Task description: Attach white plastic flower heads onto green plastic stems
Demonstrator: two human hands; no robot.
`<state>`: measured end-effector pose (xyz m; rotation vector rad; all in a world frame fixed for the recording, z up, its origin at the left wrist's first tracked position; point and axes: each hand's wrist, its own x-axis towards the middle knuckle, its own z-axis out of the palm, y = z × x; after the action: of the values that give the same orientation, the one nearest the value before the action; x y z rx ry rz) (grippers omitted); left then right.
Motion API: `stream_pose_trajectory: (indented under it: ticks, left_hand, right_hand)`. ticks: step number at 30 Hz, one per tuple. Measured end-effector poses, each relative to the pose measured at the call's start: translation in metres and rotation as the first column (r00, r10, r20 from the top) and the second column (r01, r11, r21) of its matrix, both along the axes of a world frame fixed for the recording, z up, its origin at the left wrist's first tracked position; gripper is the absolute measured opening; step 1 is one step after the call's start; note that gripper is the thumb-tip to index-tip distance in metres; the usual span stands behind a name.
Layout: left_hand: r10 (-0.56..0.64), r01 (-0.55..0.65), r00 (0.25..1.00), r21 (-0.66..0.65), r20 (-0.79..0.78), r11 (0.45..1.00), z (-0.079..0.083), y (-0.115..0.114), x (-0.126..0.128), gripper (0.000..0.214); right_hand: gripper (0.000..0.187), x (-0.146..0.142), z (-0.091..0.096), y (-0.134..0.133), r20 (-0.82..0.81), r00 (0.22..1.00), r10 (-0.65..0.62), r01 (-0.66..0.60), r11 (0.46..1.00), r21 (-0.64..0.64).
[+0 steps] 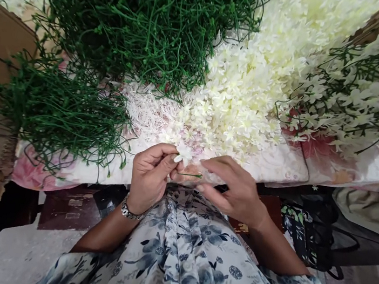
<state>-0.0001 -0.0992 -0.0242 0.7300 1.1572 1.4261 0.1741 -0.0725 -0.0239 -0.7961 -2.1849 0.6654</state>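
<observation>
Partly covered white flower (185, 153) and green stem (191, 175) in left hand (152, 173); right hand (236, 187) wide

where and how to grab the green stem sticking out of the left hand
Probably by the free end of the green stem, pinched from the right: it juts sideways from the left hand, its tip toward the open right hand.

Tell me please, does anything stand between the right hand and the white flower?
Nothing visible stands between the right hand and the white flower pinched in the left hand. Just below, a green stem points toward the right hand.
</observation>
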Motion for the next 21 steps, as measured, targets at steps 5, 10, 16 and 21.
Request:
stream_pose_trajectory:
  ticks: [5,10,16,21]
  left_hand:
    - [0.001,-0.004,0.993,0.028,0.114,1.0,0.004,-0.007,-0.002,0.011]
    - [-0.1,0.097,0.989,0.027,0.111,0.995,-0.001,-0.014,-0.013,0.007]
    - [-0.282,0.274,0.958,-0.129,-0.056,0.953,-0.009,-0.022,-0.019,0.017]
    - [-0.099,0.104,0.994,-0.188,0.036,0.977,-0.01,-0.025,-0.024,0.007]
  right_hand:
    - [0.012,-0.01,-0.005,-0.007,0.019,0.999,0.026,-0.027,0.997,0.071]
    - [0.018,-0.013,0.001,-0.002,0.098,0.99,0.096,-0.114,0.974,0.194]
    - [0.019,-0.03,0.01,0.001,0.286,0.927,0.242,-0.326,0.899,0.294]
    - [0.021,-0.036,0.005,0.003,0.151,0.977,0.153,-0.184,0.958,0.219]
